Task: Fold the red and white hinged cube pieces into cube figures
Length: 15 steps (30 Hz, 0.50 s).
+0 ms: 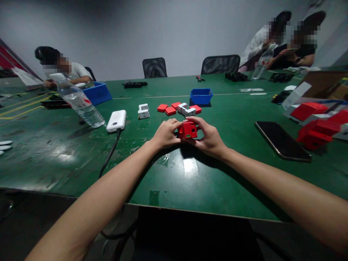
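The left hand point(166, 133) and right hand point(210, 137) hold a red block point(188, 129), fingertip grip closed on opposite sides.

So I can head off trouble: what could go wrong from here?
The boxy red plastic-looking part is held by the fingers of the left hand and right hand; if either grip loosens, it might drop onto the green tabletop.
The flat red blocks and angular white blocks lie just beyond the hands and could get knocked.
The thin black cable passes out of sight behind the left forearm, which might snag it.
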{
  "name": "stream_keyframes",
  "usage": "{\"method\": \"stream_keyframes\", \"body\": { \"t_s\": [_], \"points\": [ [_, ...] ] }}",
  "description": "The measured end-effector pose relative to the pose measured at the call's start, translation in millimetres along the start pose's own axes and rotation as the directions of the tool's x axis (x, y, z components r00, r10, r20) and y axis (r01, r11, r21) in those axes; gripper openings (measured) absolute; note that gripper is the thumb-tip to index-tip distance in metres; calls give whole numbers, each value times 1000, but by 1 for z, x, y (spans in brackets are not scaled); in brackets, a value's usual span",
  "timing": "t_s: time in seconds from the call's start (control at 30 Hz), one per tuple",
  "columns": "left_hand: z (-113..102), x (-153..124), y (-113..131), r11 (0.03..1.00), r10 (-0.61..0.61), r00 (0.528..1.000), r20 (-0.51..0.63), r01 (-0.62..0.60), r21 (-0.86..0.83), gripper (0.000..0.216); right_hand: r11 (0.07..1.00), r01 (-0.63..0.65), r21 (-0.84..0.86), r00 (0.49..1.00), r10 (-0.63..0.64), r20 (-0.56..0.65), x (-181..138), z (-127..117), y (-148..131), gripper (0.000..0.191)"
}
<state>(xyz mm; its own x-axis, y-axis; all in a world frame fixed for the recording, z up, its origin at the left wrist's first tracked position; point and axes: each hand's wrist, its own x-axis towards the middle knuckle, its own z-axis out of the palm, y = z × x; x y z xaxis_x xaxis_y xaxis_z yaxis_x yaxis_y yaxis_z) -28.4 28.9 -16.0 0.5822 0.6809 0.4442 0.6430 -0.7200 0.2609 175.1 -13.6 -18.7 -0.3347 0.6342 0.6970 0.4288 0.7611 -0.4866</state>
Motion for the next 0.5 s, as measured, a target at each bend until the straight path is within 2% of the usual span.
{"method": "stream_keyframes", "body": {
  "t_s": [0.1,0.23,0.3,0.4,0.5],
  "points": [
    [3,0,4,998,19,1000,2,-19,-64,35,1000,3,-1,997,-3,79,-1,-1,3,54],
    [4,0,10,989,5,1000,9,-4,-146,32,1000,14,-8,996,-14,87,-2,-3,4,50],
    [4,0,13,983,4,1000,5,-3,-184,40,999,20,-26,998,-19,64,-3,-3,4,51],
    [2,-1,18,969,35,999,-17,-38,-245,66,997,37,-67,999,-35,31,-4,-3,3,54],
    [1,-2,22,970,56,996,-62,-69,-234,84,993,23,-119,1000,-21,13,-4,-3,3,58]
  ]
}}
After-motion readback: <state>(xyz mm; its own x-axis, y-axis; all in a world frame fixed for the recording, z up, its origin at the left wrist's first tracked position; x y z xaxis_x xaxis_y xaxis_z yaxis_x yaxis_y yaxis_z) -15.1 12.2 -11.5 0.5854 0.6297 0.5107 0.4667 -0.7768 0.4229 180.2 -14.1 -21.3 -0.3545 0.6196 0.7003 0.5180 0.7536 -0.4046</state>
